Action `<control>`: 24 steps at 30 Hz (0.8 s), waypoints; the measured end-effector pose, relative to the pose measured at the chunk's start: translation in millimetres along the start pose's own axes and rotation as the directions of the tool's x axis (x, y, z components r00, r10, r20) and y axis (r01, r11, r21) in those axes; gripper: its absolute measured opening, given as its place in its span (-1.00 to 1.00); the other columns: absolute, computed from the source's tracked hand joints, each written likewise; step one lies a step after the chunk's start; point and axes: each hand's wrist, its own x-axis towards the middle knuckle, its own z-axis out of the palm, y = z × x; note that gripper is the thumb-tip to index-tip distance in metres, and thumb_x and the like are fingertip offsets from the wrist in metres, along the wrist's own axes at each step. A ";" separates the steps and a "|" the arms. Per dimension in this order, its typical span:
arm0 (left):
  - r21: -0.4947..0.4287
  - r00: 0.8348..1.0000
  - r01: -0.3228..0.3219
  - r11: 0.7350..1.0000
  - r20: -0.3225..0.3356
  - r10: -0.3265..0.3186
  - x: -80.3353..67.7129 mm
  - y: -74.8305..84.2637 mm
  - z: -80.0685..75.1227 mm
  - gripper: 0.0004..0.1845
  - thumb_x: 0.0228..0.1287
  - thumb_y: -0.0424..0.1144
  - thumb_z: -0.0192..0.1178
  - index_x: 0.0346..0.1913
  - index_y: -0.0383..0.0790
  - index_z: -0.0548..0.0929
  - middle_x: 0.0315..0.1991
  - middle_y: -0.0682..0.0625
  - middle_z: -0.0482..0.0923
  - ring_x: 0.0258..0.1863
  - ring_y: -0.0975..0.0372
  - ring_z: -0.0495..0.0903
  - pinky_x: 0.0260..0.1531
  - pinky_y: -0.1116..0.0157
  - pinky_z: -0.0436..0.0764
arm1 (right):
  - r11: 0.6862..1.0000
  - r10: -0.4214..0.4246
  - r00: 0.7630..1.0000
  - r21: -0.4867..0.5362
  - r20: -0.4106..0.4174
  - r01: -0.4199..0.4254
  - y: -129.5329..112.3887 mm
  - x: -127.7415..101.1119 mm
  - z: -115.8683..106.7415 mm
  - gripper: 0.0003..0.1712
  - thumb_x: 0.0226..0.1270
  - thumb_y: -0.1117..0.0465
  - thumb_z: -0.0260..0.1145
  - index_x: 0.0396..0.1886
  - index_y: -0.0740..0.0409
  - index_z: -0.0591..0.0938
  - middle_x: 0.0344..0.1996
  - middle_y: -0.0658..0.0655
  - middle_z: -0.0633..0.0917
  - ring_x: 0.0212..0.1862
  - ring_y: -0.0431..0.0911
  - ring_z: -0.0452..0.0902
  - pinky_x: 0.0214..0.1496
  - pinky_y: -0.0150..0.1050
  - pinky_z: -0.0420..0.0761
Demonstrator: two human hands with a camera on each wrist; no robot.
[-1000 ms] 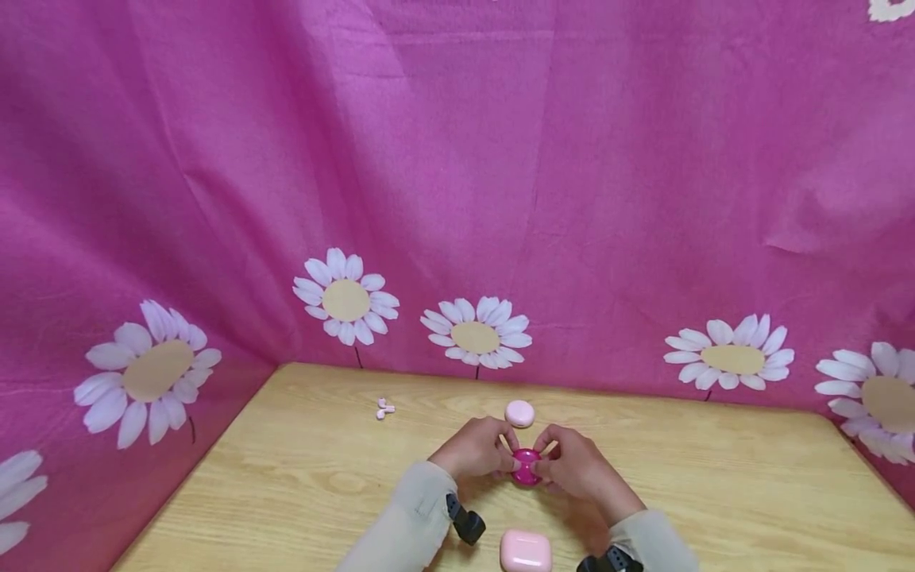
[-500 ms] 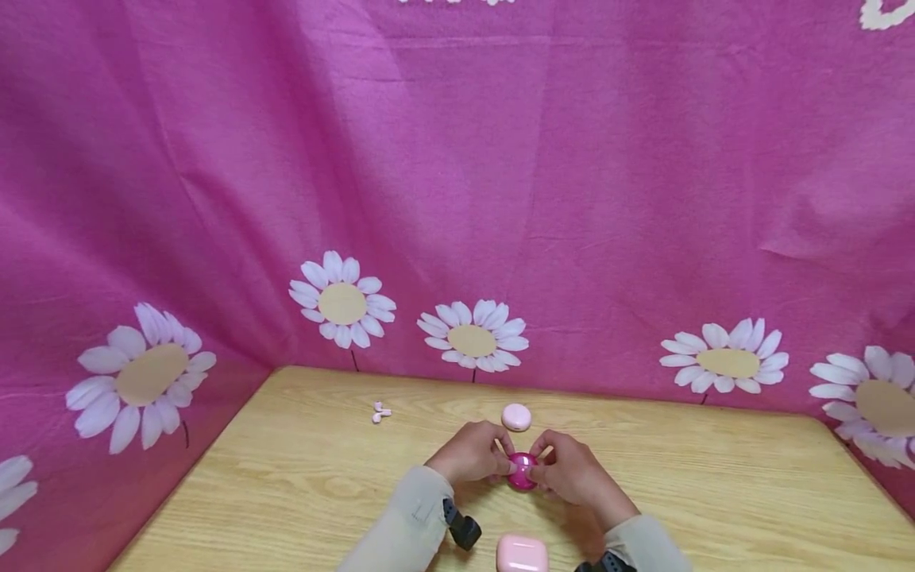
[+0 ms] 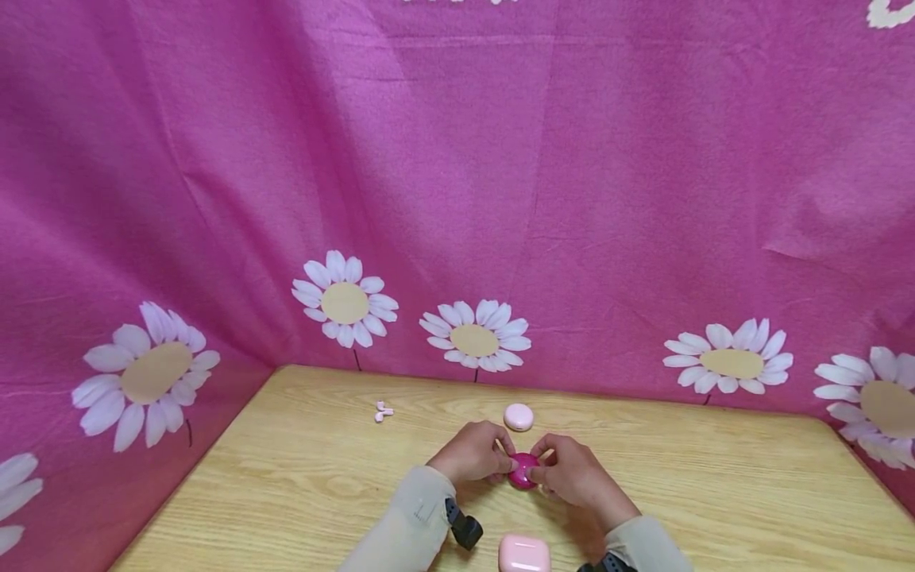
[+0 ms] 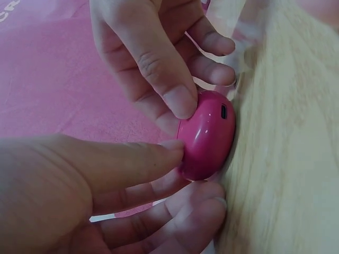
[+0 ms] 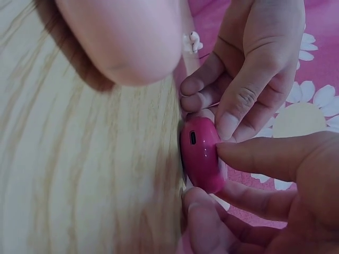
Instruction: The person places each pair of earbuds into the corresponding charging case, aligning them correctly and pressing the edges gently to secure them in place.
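Note:
A glossy magenta earbud charging case [image 3: 523, 475], rounded in shape, is at the middle of the wooden table between both hands. My left hand [image 3: 469, 453] pinches its left side, thumb on top and fingers around the edge. From the other side, my right hand [image 3: 574, 474] grips it the same way. In the left wrist view the case [image 4: 209, 140] shows a small charging port on the side toward me, and its underside is close against the tabletop. The right wrist view shows the same port on the case [image 5: 201, 156], with both thumbs on its upper face.
Behind the hands lies a light pink round case [image 3: 519, 417]. A pair of small pink earbuds [image 3: 384, 411] is at the back left. Near the front edge of view sits a pink rounded-square case [image 3: 525, 554]. A magenta daisy-print cloth [image 3: 593, 238] hangs behind the table [image 3: 300, 477].
Both hands keep hold of the magenta case in nearly the same spot. The shine on its top has shifted slightly; the other things lie where they were.

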 end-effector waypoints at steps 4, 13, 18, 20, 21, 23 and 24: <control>0.006 1.000 0.006 1.000 -0.008 -0.005 0.5 -0.1 0.0 -0.92 0.16 -0.38 0.34 -0.40 -0.25 0.62 -0.56 0.05 0.54 -0.60 0.23 0.59 -0.59 0.37 0.55 | 1.000 0.001 1.000 -0.001 0.003 -0.001 0.1 -0.1 -0.1 -0.83 0.11 0.32 0.43 -0.32 0.18 0.60 -0.58 0.07 0.57 -0.60 -0.13 0.50 -0.56 -0.29 0.51; -0.020 1.000 0.008 1.000 -0.020 -0.008 0.0 0.0 0.4 -0.91 0.15 -0.41 0.34 -0.41 -0.28 0.62 -0.56 0.04 0.55 -0.59 0.21 0.61 -0.57 0.34 0.60 | 0.999 -0.019 1.000 -0.030 0.018 0.019 2.2 1.8 -0.1 -0.83 0.09 0.31 0.43 -0.31 0.19 0.63 -0.57 0.05 0.59 -0.58 -0.14 0.49 -0.54 -0.29 0.50; -0.018 1.000 0.008 1.000 -0.015 -0.008 0.1 -0.2 -0.2 -0.92 0.15 -0.41 0.33 -0.40 -0.28 0.62 -0.55 0.06 0.55 -0.60 0.22 0.60 -0.57 0.34 0.61 | 0.999 -0.014 1.000 -0.037 0.021 0.015 1.9 2.1 -0.6 -0.84 0.09 0.30 0.44 -0.31 0.18 0.64 -0.58 0.04 0.59 -0.56 -0.15 0.49 -0.53 -0.29 0.49; -0.011 1.000 0.011 1.000 -0.009 -0.011 0.1 -0.5 -0.6 -0.92 0.16 -0.40 0.33 -0.40 -0.27 0.62 -0.54 0.06 0.55 -0.60 0.23 0.60 -0.57 0.35 0.60 | 0.999 -0.005 1.000 -0.037 0.024 0.006 1.4 2.1 -1.0 -0.84 0.10 0.30 0.44 -0.32 0.18 0.64 -0.58 0.04 0.59 -0.56 -0.15 0.49 -0.53 -0.29 0.49; -0.011 1.000 0.013 1.000 -0.008 -0.013 0.2 -0.6 -0.7 -0.93 0.17 -0.39 0.33 -0.39 -0.27 0.62 -0.54 0.06 0.55 -0.60 0.24 0.60 -0.57 0.35 0.60 | 0.999 -0.001 1.000 -0.036 0.026 0.002 1.2 2.1 -1.2 -0.85 0.10 0.29 0.44 -0.32 0.17 0.65 -0.58 0.04 0.58 -0.56 -0.14 0.49 -0.53 -0.29 0.49; -0.011 1.000 0.018 1.000 -0.006 -0.018 0.5 -1.2 -0.7 -0.93 0.17 -0.39 0.32 -0.39 -0.26 0.62 -0.54 0.06 0.55 -0.60 0.24 0.60 -0.57 0.36 0.60 | 0.999 0.006 1.000 -0.037 0.028 -0.005 0.9 1.9 -1.4 -0.85 0.10 0.29 0.44 -0.32 0.16 0.65 -0.57 0.04 0.58 -0.56 -0.14 0.49 -0.52 -0.29 0.49; -0.012 1.000 0.019 1.000 -0.006 -0.019 0.6 -1.4 -0.7 -0.93 0.17 -0.39 0.32 -0.39 -0.26 0.62 -0.54 0.06 0.55 -0.60 0.24 0.60 -0.57 0.36 0.60 | 0.999 0.009 1.000 -0.037 0.028 -0.008 0.8 1.9 -1.5 -0.85 0.10 0.28 0.44 -0.32 0.16 0.65 -0.57 0.04 0.58 -0.56 -0.14 0.49 -0.52 -0.29 0.49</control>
